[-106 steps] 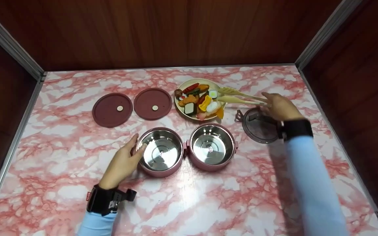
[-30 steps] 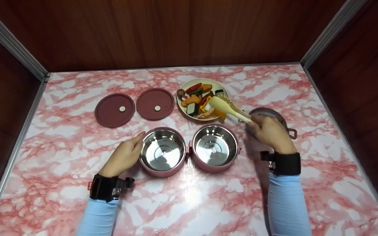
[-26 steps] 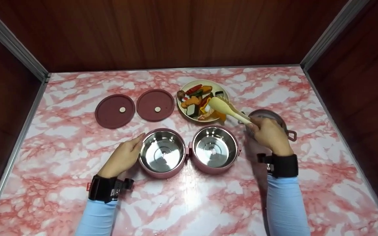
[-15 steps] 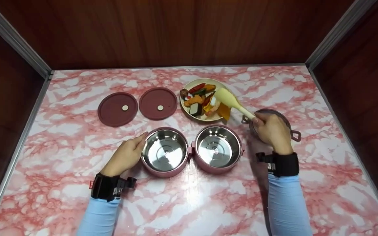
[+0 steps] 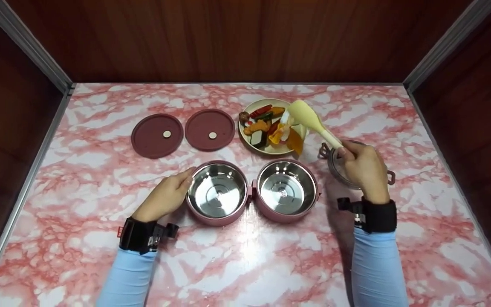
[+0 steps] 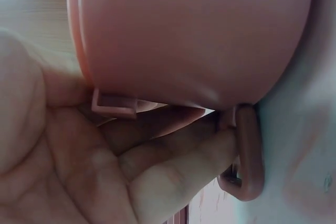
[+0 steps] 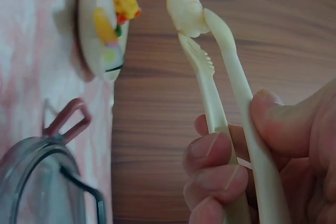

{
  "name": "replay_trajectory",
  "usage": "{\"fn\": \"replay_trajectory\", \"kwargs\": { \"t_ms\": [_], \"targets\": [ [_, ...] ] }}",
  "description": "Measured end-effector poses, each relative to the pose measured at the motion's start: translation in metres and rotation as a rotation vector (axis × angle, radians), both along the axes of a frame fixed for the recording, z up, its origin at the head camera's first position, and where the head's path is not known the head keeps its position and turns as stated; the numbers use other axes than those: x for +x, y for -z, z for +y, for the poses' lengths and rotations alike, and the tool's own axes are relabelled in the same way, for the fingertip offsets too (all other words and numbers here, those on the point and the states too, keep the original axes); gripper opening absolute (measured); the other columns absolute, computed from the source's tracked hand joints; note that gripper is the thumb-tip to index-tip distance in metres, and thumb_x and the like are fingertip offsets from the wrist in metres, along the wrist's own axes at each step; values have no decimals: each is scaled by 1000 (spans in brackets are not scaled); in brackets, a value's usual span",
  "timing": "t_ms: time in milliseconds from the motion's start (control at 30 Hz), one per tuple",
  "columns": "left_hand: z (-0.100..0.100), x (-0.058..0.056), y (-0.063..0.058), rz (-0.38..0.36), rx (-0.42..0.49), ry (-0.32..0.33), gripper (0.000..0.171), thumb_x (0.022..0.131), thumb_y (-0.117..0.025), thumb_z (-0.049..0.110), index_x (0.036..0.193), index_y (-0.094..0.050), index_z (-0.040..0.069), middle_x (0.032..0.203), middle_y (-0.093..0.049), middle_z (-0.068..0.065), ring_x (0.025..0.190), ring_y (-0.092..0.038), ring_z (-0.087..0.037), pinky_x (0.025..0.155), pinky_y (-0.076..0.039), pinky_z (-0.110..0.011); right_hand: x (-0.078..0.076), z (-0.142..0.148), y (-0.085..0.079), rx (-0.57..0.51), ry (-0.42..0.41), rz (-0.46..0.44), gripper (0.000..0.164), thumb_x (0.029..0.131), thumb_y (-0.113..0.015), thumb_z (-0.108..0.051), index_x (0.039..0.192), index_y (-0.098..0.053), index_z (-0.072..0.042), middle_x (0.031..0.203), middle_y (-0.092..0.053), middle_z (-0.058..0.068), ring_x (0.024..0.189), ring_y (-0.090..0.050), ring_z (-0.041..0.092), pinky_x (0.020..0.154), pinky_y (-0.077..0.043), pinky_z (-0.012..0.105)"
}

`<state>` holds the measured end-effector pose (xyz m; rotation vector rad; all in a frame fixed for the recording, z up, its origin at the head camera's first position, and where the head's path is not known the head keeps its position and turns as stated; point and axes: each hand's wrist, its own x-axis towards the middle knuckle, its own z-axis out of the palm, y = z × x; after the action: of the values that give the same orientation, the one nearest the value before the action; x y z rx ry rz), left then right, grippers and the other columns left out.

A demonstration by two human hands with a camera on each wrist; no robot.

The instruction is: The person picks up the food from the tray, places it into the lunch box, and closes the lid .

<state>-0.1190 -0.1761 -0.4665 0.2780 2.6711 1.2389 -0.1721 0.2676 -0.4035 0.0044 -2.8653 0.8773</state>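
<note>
My left hand (image 5: 164, 198) holds the left pink lunch container (image 5: 218, 220) at its outer side. In the left wrist view, curled fingers (image 6: 184, 174) lie at its brown side latch (image 6: 251, 150). My right hand (image 5: 367, 168) grips pale yellow food tongs (image 5: 307, 117) around both arms. At the tongs' tips is a white-and-pink toy shrimp sushi (image 7: 185, 11), raised above the cream plate (image 5: 267, 152). On that plate lie several toy foods, including an orange piece (image 5: 295, 141). A second steel-lined container (image 5: 284, 216) stands against the first; both have bare insides.
Two maroon disc lids (image 5: 151, 138) lie at the back left, each with a pale knob. Beneath and beside my right hand sits a clear-topped lid (image 5: 337, 168) with side clips. Dark wooden panels (image 5: 241, 42) bound the marbled table.
The tongs first reached over the plate with their arms apart; now they pinch the shrimp sushi and have lifted it. My left hand stays at the left container.
</note>
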Motion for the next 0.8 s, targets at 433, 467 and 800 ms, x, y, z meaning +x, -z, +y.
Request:
{"fn": "replay_trajectory", "kwargs": {
  "t_ms": [433, 467, 800],
  "targets": [
    [-4, -1, 1, -6, 32, 9, 43, 107, -41, 18, 146, -46, 2, 150, -44, -10, 140, -37, -31, 117, -26, -46, 35, -46, -30, -22, -197, 77, 32, 96, -65, -14, 128, -67, -9, 91, -73, 11, 53, -50, 19, 42, -42, 29],
    [-4, -1, 1, -5, 31, 9, 43, 107, -41, 18, 146, -46, 3, 150, -44, -10, 140, -37, -31, 117, -26, -46, 39, -52, -31, -9, -219, 49, 33, 96, -65, -14, 129, -67, -10, 90, -72, 10, 50, -49, 18, 39, -41, 28],
    [-3, -2, 0, -8, 29, 6, 43, 107, -41, 17, 147, -45, 2, 149, -45, -13, 138, -39, -33, 115, -29, -47, 63, -107, -16, 173, -488, 98, 26, 91, -72, -21, 117, -74, -18, 79, -69, -2, 52, -50, 11, 41, -41, 28]
  ]
}}
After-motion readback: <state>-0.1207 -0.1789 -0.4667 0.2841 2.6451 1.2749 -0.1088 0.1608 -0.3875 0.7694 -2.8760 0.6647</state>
